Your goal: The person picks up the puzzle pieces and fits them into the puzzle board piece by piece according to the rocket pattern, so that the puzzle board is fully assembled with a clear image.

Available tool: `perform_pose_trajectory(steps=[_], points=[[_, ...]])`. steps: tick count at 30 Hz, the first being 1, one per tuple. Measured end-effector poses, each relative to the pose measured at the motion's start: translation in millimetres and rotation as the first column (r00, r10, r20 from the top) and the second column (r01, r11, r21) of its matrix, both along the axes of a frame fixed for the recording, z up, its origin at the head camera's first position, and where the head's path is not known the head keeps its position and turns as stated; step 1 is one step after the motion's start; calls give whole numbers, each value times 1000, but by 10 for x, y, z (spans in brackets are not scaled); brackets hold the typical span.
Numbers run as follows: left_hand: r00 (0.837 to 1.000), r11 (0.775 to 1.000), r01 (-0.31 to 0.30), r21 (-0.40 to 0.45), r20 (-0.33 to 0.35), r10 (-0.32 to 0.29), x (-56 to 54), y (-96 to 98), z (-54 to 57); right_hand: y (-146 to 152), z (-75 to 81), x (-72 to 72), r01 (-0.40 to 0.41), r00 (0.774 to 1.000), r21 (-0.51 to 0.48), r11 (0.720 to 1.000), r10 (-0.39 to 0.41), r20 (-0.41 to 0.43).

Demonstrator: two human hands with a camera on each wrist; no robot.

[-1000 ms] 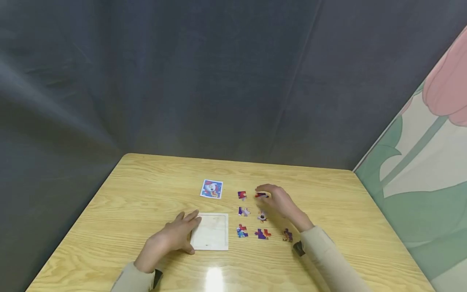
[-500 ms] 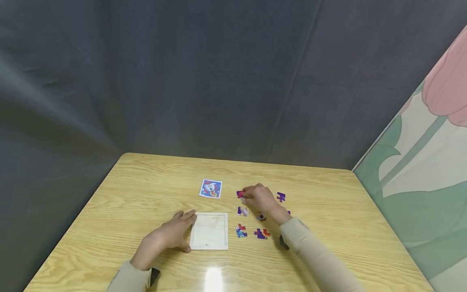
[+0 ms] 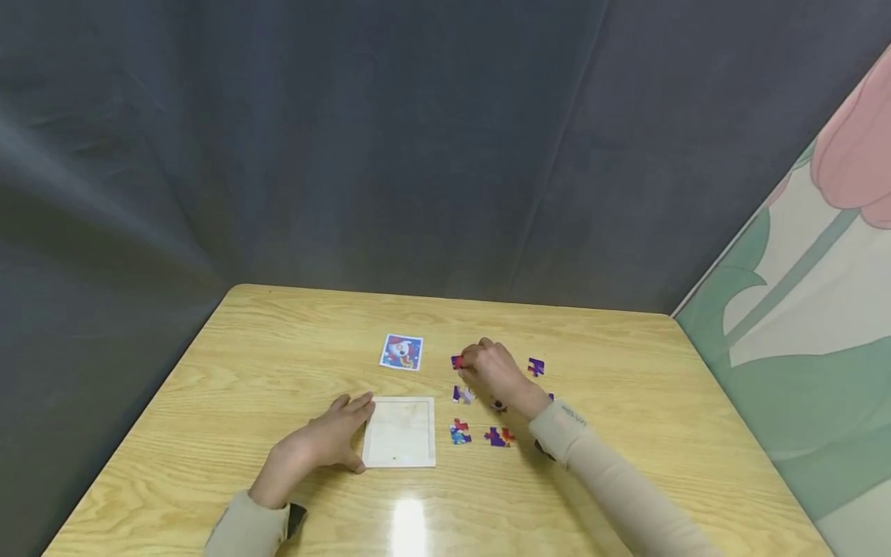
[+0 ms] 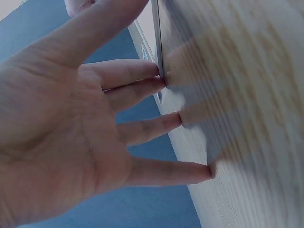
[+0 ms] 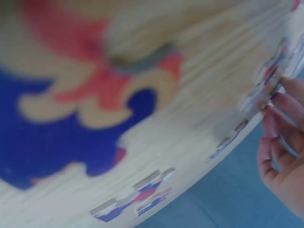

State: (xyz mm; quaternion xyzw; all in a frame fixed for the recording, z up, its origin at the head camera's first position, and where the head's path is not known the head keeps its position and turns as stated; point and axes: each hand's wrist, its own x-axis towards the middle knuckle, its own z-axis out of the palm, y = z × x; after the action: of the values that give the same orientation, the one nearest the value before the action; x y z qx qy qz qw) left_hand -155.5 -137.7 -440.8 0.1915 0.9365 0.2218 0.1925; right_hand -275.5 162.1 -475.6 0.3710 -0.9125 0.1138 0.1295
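In the head view my left hand lies at the left edge of a square wooden puzzle tray, thumb and fingers spread along it. The left wrist view shows the fingers straight, tips on the tabletop and the tray's edge. Right of the tray, my right hand pinches a red and purple puzzle piece at the far left of the loose pieces. In the right wrist view its fingertips meet around that piece, which the fingers partly cover.
Other pieces lie in rough rows: a purple-white one, a blue-red one, a purple-orange one and a purple one. The right forearm partly covers some. A picture card lies behind the tray. A dark curtain hangs beyond the table.
My right hand has moved left from a piece in the back row to the leftmost back piece, and its fingers have closed in on it. The left hand stays at the tray.
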Motion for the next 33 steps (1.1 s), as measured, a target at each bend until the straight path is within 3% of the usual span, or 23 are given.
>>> perform_pose_trajectory(steps=[5,8,14,18,22,25,33], points=[[1000,1000,-2,-13,-2,2,-13,-5,-9,-18,26,-59,-20,999,10,1000,19,38],[1000,1000,-12,-13,-1,12,-13,6,-8,-50,76,-88,13,995,36,999,-17,94],[1000,1000,-19,-13,1,19,-15,28,6,-106,125,-72,97,966,39,994,-104,236],[1000,1000,-3,-15,-12,3,1,38,7,-258,141,95,54,973,-14,998,-49,226],[999,1000,9,-3,-37,-9,25,43,4,-575,166,364,-102,975,-38,994,108,197],[998,1000,15,14,-54,-14,34,53,4,-804,149,511,-177,968,-8,984,175,180],[997,1000,18,14,-70,-17,51,74,5,-1071,92,661,-205,970,63,977,194,145]])
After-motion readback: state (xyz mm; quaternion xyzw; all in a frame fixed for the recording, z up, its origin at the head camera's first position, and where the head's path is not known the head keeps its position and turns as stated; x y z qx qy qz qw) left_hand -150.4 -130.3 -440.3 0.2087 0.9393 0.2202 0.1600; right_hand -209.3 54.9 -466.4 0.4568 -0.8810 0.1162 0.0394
